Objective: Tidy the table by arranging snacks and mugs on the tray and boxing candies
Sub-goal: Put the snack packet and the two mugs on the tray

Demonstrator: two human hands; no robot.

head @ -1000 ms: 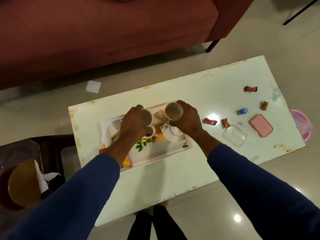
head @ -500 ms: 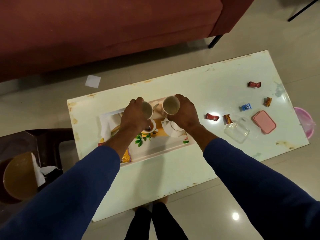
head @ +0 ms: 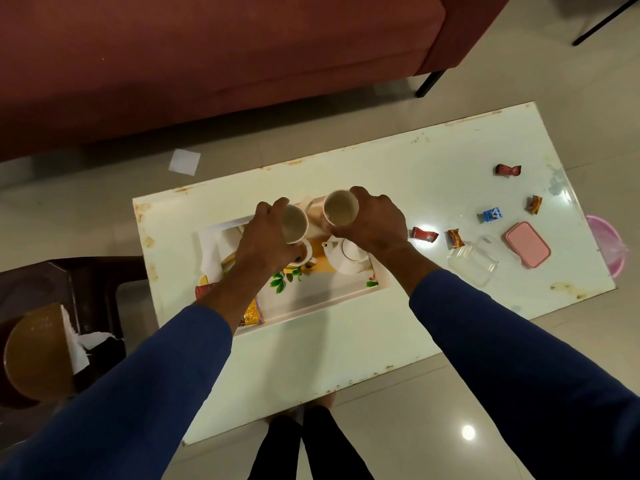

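My left hand (head: 265, 235) grips a pale mug (head: 294, 223) and my right hand (head: 372, 220) grips a second pale mug (head: 340, 208). Both mugs are over the far side of the printed tray (head: 322, 296) on the white table (head: 346, 341). Snack packets (head: 252, 313) lie at the tray's near left, partly hidden by my left arm. Right of the tray, several wrapped candies lie loose: a red one (head: 424, 234), a brown one (head: 455, 238), a blue one (head: 492, 214), an orange one (head: 534, 204) and a far red one (head: 507, 170). A clear box (head: 472, 260) stands open beside its pink lid (head: 527, 244).
A red sofa (head: 207, 64) runs along the far side. A dark stool (head: 62, 306) with a brown bowl (head: 34, 355) and tissue stands left of the table. A pink bin (head: 606, 244) sits beyond the right edge. A white paper (head: 184, 162) lies on the floor.
Both hands stay closed on their mugs over the tray's far side. The mugs have shifted slightly, and the view has moved a little.
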